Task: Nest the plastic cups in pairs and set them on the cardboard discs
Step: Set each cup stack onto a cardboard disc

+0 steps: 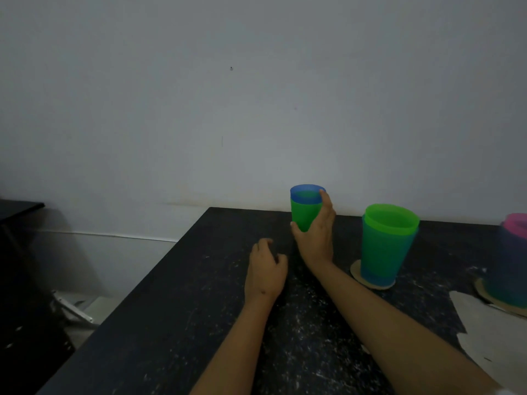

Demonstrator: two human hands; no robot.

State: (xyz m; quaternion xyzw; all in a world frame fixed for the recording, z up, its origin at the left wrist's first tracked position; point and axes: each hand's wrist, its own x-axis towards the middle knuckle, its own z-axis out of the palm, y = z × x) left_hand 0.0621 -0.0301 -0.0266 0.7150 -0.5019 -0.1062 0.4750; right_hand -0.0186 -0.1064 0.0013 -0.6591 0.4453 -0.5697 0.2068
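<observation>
Right hand [315,238] grips the pair [304,215] at 12 o'clock; left hand [266,269] rests empty. Lower upright; 3 o'clock discs [356,271] are taken.

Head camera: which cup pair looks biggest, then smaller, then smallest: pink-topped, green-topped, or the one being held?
1. Pink-topped pair and green-topped pair: about equally tall; the pink one is cut off at the edge, so no ranking.
2. Blue-topped pair in the right hand: smallest, though it is farther away.
</observation>
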